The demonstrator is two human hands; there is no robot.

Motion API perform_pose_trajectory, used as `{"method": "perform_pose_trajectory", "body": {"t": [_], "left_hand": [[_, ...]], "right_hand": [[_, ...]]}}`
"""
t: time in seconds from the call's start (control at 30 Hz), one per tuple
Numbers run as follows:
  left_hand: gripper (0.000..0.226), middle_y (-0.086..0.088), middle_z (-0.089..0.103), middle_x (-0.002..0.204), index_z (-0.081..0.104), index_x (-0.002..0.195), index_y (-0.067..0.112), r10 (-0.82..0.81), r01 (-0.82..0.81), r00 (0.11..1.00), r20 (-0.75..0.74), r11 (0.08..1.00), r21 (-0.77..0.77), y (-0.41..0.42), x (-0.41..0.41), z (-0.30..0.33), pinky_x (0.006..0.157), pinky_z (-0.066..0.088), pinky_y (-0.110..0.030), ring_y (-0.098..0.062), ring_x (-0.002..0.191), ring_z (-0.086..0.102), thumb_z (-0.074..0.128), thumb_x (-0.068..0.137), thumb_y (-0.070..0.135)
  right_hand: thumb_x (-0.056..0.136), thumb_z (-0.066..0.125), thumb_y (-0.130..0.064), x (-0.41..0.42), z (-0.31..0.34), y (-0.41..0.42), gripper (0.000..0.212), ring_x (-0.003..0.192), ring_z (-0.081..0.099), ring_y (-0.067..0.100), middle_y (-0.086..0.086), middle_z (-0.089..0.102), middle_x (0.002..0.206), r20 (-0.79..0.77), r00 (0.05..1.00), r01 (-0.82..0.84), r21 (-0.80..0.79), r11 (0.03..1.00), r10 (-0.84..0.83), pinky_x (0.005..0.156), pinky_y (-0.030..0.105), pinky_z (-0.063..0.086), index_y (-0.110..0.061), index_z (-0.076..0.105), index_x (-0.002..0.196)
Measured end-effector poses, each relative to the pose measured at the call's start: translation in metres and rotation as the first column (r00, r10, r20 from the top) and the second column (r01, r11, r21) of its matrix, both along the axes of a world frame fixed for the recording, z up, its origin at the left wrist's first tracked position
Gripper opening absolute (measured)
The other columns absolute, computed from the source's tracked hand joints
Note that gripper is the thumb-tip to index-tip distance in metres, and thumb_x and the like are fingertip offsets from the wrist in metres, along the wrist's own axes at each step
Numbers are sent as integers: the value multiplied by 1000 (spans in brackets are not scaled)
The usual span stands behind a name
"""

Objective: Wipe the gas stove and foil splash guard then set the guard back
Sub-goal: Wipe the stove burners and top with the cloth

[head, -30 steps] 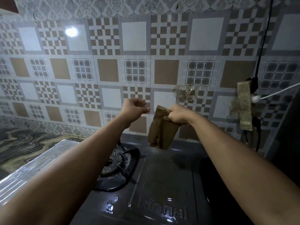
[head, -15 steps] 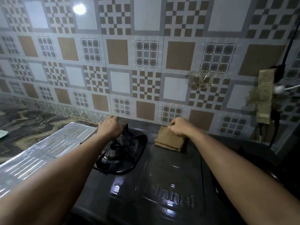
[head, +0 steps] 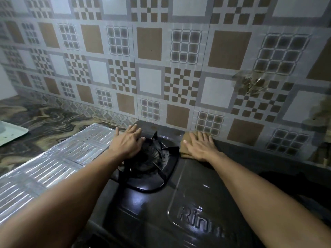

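The right hand [head: 200, 147] lay flat with its fingers spread on a folded brown cloth [head: 186, 140], pressing it onto the back edge of the gas stove [head: 179, 203], right where the stove met the tiled wall [head: 150, 51]. Part of the cloth showed at the hand's thumb side and under the fingertips; the rest was hidden beneath the palm. The left hand [head: 128, 142] rested, fingers straight and slightly apart, on the far left part of the burner grate [head: 152, 158], holding nothing. The grate sat in the stove's left half, between the two hands. Raised lettering on the stove's dark top, near its front edge, read "Rin" clearly, with the later letters too blurred to make out. The foil splash guard [head: 53, 163] lay flat on the marbled counter [head: 44, 126], its long side just beside the stove's left edge and its far corner close to the left hand's little finger. A pale tray [head: 12, 135] sat on the counter at the left edge of view, well apart from the guard.
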State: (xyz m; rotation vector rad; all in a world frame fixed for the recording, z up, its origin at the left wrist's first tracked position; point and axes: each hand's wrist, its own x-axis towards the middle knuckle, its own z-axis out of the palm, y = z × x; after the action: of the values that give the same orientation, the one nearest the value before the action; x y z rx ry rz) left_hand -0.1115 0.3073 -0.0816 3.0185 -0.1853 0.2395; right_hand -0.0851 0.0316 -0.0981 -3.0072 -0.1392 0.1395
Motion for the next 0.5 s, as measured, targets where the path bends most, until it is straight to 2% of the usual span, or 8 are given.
{"method": "perform_pose_trajectory", "body": {"t": [0.13,0.37,0.43,0.5], "left_hand": [[60,0,13,162,25,152,18,101,-100,994,-41,995,20,19,5,-4,115,4,-62,-17,150,6,26,101,49],[58,0,8,163,22,153,18,143,-159,982,-126,978,-133,19,8,-3,114,11,-63,-18,150,4,27,102,46],[62,0,7,163,18,154,16,171,-187,978,-120,973,-134,19,8,-5,115,11,-62,-19,150,4,26,101,48],[64,-2,6,163,15,154,15,198,-214,972,-124,967,-134,20,9,-8,116,10,-60,-21,150,3,25,101,49]], "right_hand": [[102,14,-51,30,-1,17,59,150,3,25,9,3,163,-9,989,-145,9,989,145,120,45,0,-25,8,155],[99,21,-60,75,3,54,62,148,14,26,2,11,163,-91,961,-255,79,964,262,119,45,10,-34,13,154],[97,25,-61,88,4,69,64,149,15,24,0,13,163,-106,938,-319,110,941,330,120,45,12,-33,15,154],[101,30,-51,100,7,88,61,149,13,21,1,13,162,-114,901,-402,147,904,420,121,40,11,-27,17,155]]}}
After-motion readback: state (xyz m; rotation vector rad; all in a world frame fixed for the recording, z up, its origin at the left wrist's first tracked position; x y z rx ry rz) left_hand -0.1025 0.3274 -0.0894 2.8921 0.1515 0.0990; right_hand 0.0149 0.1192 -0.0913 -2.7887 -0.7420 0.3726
